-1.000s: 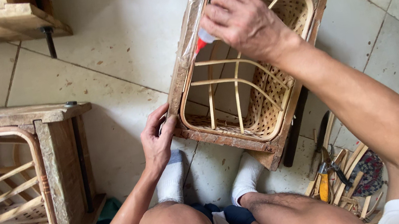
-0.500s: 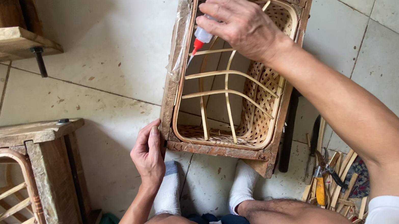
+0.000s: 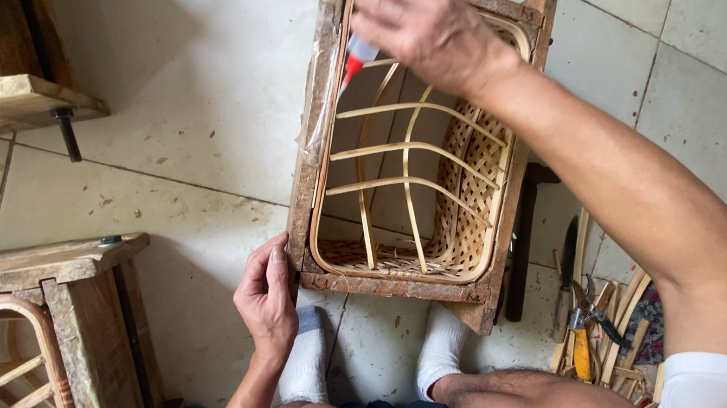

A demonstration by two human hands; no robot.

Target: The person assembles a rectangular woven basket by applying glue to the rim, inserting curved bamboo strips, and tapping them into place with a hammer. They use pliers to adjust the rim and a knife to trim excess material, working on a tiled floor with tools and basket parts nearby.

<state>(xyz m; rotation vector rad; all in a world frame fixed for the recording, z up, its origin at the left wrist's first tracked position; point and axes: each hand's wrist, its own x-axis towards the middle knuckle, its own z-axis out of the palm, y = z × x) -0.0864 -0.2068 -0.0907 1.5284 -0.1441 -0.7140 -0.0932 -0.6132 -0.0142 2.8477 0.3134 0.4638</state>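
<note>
1. Fingers of the right hand (image 3: 430,32), top centre of the frame, are closed round a small red-tipped glue bottle (image 3: 357,53), nozzle at the far rim of the woven basket (image 3: 458,210).
2. Left hand (image 3: 265,296), lower centre, grips the near corner of the wooden mould frame (image 3: 318,144), seemingly to steady it.
3. Feet in white socks (image 3: 305,361) sit against its near edge.
4. Open tiled floor (image 3: 183,115) lies upper left; tools (image 3: 579,316) crowd the lower right.

Single head-worn view, directed almost straight down onto the tiled floor (image 3: 187,143) from close above the seated person's knees and socked feet. The wooden frame (image 3: 392,280) fills the centre, within arm's reach. A second frame (image 3: 67,299) is cut off at the left edge; no other view overlaps.
</note>
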